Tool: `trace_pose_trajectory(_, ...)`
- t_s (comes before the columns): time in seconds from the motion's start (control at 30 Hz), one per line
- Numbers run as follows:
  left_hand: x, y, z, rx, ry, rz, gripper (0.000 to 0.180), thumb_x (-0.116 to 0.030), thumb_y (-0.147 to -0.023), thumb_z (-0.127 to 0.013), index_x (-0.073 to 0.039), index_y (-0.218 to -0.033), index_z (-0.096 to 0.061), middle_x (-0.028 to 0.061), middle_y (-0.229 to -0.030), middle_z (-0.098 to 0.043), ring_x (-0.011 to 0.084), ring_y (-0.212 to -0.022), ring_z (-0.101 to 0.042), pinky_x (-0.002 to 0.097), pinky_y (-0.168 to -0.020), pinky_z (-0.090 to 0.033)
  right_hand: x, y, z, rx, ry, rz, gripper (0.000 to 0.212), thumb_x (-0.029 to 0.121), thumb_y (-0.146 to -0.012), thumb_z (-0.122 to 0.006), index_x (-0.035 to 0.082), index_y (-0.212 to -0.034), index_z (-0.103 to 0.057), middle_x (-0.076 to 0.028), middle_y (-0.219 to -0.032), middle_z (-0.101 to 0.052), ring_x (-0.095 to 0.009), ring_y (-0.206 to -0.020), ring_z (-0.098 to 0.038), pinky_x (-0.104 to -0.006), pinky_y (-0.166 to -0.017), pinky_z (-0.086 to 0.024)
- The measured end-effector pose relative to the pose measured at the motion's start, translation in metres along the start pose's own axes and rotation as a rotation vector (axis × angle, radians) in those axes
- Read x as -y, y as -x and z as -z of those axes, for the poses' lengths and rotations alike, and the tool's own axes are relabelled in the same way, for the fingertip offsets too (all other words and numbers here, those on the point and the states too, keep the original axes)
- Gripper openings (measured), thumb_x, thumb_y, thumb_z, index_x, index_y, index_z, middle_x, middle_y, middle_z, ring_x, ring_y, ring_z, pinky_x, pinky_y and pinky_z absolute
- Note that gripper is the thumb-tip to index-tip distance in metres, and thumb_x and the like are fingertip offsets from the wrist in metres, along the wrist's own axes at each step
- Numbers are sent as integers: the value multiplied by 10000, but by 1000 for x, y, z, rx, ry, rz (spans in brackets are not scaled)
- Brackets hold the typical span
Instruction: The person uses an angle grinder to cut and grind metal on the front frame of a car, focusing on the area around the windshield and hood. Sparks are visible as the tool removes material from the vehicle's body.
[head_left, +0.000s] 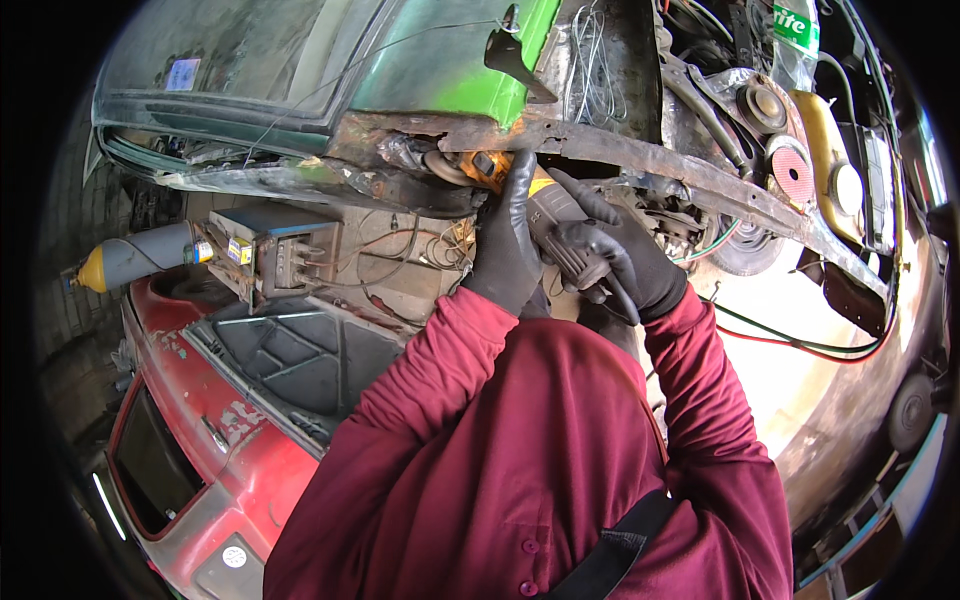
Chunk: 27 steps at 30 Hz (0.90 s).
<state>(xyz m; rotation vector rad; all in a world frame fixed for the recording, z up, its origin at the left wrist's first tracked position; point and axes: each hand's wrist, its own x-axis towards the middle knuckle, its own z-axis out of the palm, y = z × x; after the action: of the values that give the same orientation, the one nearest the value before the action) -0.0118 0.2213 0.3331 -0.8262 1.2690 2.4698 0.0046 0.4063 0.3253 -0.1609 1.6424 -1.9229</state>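
Both my hands wear dark gloves and hold an orange-and-black angle grinder (552, 208). My left hand (508, 235) is closed at the tool's front left side, its thumb pointing up by the orange head. Around the rear of the body wraps my right hand (635, 255), fingers over the dark casing. The grinder's disc (445, 168) lies against or very near a rusty, stripped metal edge (400, 155) of the green car; I cannot tell whether they touch. Just above is the bright green fender panel (455, 75) of that car.
A rusty rail (690, 180) runs right past the open engine bay with pulleys (790, 172) and a plastic bottle (795, 50). Behind at left are a welding machine (290, 250), a gas cylinder (140, 257) and a red car (220, 420). Hoses (800, 345) hang at right; cables cross the floor.
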Motion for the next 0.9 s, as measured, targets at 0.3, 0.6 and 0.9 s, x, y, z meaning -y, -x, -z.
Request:
trace_pose_trajectory(0.3,17,-29,39,247,331,241,634,-605,-1096,-731,-136,-1509,-625,91,-1277,-738,241,-1100,-793,437,-961,-691,57,-7,-46,-207,194,-295,791,314,-1015,-776,-28,-1685,-534,-279,-1809,-446,-286,-1521,-586,-405,-1289,-427)
trace_pose_trajectory(0.6,1,-34,46,318,433,293,402,-430,-1148,-734,-136,-1415,-675,30,-1201,-741,167,-1029,-767,378,-918,-672,69,-31,-74,-322,109,-313,921,155,-1026,-768,13,-1819,-322,-146,-1294,-771,-143,-1023,-718,-304,-936,-605)
trace_pose_trajectory(0.9,9,-54,73,381,535,427,336,-418,-1191,-660,-95,-1271,-706,11,-1058,-732,140,-939,-755,350,-842,-666,59,-61,-78,-266,236,-380,1034,254,-1006,-810,-51,-1813,-240,-96,-985,-752,-119,-772,-671,-299,-707,-584)
